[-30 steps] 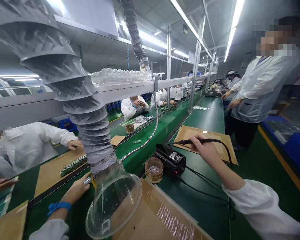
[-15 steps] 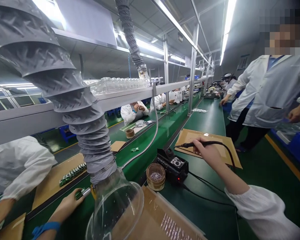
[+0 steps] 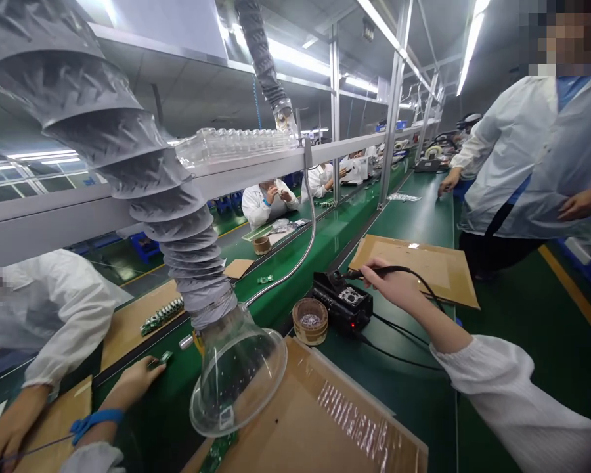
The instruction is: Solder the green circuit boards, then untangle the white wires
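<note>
My right hand is closed around a black soldering iron like a pen. The iron's tip sits right at the holder of the black soldering station, and its cable loops back over my wrist. My left hand, with a blue wrist strap, reaches out on the green belt. Its fingertips pinch a small green circuit board. Between my hands hangs a clear fume hood on a grey ribbed hose.
A wooden bowl of solder bits stands beside the station. One cardboard sheet lies in front of me and another beyond my right hand. A person in a white coat stands at the right. Another person's sleeve is across the belt at left.
My right hand has carried the soldering iron left, bringing its tip to the station's holder. My left hand moved away from the hood's base with the small green board. The standing person stepped closer.
</note>
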`<state>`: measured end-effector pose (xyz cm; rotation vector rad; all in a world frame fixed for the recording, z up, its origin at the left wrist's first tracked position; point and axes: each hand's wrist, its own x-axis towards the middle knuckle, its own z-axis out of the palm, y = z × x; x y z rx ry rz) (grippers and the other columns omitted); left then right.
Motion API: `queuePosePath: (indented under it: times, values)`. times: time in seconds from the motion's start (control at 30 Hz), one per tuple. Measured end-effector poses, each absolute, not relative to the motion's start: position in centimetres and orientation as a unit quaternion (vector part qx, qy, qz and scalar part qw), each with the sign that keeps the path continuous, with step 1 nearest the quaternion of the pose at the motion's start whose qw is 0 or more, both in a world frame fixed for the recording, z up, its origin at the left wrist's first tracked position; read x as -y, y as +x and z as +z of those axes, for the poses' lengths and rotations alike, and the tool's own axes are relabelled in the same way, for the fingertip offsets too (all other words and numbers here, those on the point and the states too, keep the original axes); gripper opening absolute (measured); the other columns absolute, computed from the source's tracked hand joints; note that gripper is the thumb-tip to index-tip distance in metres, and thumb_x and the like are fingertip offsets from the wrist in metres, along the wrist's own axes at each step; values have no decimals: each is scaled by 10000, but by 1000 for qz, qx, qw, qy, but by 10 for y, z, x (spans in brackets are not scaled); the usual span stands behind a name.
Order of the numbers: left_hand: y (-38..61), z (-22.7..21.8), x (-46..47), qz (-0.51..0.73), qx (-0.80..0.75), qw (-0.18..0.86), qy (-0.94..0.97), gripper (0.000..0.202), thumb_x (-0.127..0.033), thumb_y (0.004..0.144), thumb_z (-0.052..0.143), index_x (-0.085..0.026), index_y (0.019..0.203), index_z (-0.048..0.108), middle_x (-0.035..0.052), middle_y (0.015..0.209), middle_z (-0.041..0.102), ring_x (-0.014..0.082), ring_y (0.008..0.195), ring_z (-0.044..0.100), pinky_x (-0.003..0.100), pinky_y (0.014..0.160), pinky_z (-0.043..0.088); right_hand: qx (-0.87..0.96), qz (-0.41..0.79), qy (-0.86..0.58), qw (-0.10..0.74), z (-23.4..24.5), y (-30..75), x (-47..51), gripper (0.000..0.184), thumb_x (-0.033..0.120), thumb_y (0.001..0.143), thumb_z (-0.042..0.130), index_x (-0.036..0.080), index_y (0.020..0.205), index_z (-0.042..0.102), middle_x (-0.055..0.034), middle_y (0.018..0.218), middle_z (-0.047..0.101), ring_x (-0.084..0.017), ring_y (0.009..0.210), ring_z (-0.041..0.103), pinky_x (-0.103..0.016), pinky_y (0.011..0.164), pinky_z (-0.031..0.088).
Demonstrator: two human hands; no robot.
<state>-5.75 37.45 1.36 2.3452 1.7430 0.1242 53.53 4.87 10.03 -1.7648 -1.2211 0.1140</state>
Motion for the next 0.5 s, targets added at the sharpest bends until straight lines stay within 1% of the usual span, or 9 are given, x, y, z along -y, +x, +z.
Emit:
queuePosePath:
  times: [0.1, 0.13, 0.2, 0.23, 0.3, 0.4, 0.43, 0.47, 0.5]
  values:
    - [-49, 34, -343, 31, -567, 127, 813, 521, -540, 879, 508, -139, 1143, 710, 147, 988, 772, 354, 1035, 734, 368, 898, 525, 520, 65, -705, 479, 83, 523, -68, 330, 574, 982, 556, 268, 1014, 675, -14, 840, 754, -228, 779, 705, -343, 713, 552]
    - [-46, 42, -327, 27, -558, 135, 818, 577, -582, 891, 507, -136, 1201, 701, 137, 997, 768, 346, 1021, 729, 361, 880, 517, 518, 61, -702, 486, 77, 522, -74, 339, 576, 989, 547, 266, 1047, 670, -25, 879, 758, -235, 813, 712, -351, 734, 559]
    - [-41, 60, -292, 19, -543, 155, 825, 637, -642, 895, 530, -138, 1246, 698, 131, 1028, 761, 339, 984, 721, 351, 816, 499, 508, 46, -699, 501, 68, 521, -82, 353, 575, 997, 527, 256, 1075, 656, -52, 958, 757, -249, 878, 718, -373, 786, 567]
    - [-40, 68, -273, 17, -539, 163, 826, 656, -663, 900, 529, -139, 1257, 697, 125, 998, 757, 337, 940, 720, 350, 775, 486, 504, 36, -699, 507, 63, 521, -83, 359, 576, 992, 528, 252, 1083, 653, -64, 998, 754, -258, 906, 718, -387, 814, 569]
    - [-40, 81, -234, 14, -542, 176, 822, 655, -676, 906, 533, -152, 1261, 702, 104, 910, 743, 322, 845, 710, 337, 696, 449, 495, 13, -701, 513, 53, 517, -76, 372, 579, 964, 561, 238, 1083, 652, -95, 1061, 743, -295, 976, 707, -447, 901, 557]
    - [-52, 86, -183, 17, -571, 195, 797, 615, -652, 916, 541, -171, 1264, 700, 88, 846, 723, 302, 770, 688, 320, 632, 398, 476, -48, -714, 511, 35, 489, -46, 340, 550, 924, 630, 218, 995, 643, -158, 1035, 700, -395, 1089, 638, -598, 1040, 449]
    - [-57, 85, -168, 15, -587, 205, 783, 611, -649, 919, 540, -178, 1275, 695, 86, 833, 716, 300, 752, 681, 317, 613, 383, 474, -75, -715, 509, 28, 473, -36, 296, 517, 938, 626, 223, 969, 636, -159, 992, 679, -400, 1072, 624, -610, 1031, 443]
    - [-62, 84, -156, 12, -604, 217, 767, 611, -649, 919, 540, -186, 1288, 688, 83, 822, 710, 298, 734, 673, 316, 595, 368, 502, -97, -708, 488, 22, 455, -29, 234, 468, 970, 604, 236, 980, 633, -140, 947, 668, -370, 993, 634, -571, 956, 493]
    - [-66, 82, -146, 7, -620, 229, 750, 612, -648, 916, 543, -194, 1301, 681, 81, 815, 704, 297, 719, 667, 316, 579, 354, 567, -76, -680, 458, 17, 436, -26, 163, 403, 998, 583, 251, 1012, 639, -122, 934, 674, -332, 928, 643, -514, 878, 532]
